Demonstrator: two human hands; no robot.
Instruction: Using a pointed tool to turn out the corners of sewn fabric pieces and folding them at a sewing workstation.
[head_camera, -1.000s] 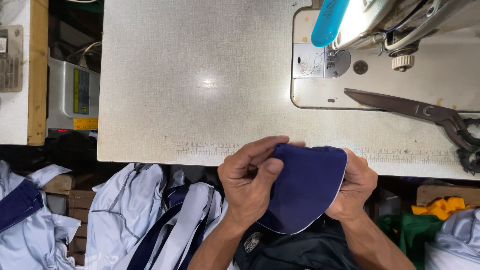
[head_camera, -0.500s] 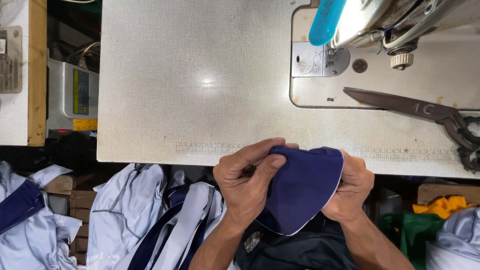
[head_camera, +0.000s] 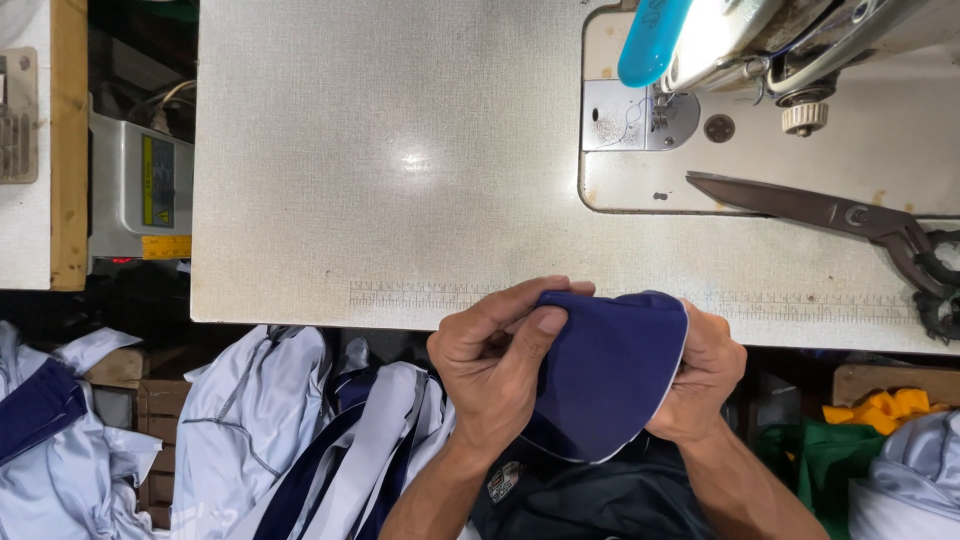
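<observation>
A curved navy blue fabric piece (head_camera: 605, 375) with a thin white edge is held at the front edge of the sewing table (head_camera: 400, 160). My left hand (head_camera: 495, 365) pinches its upper left corner between thumb and fingers. On the other side, my right hand (head_camera: 705, 375) grips the fabric's right edge from behind, mostly hidden by the cloth. Both hands sit just below the printed ruler strip on the table edge.
A sewing machine (head_camera: 760, 60) with a light blue tab stands at the back right, large dark scissors (head_camera: 830, 220) beside it. Pale grey and navy garments (head_camera: 290, 440) pile below left. A grey control box (head_camera: 140, 190) sits left; yellow and green cloth (head_camera: 860, 430) lies lower right.
The fabric piece has been turned slightly and drawn a little lower and right between my hands; my left thumb has shifted along its top edge.
</observation>
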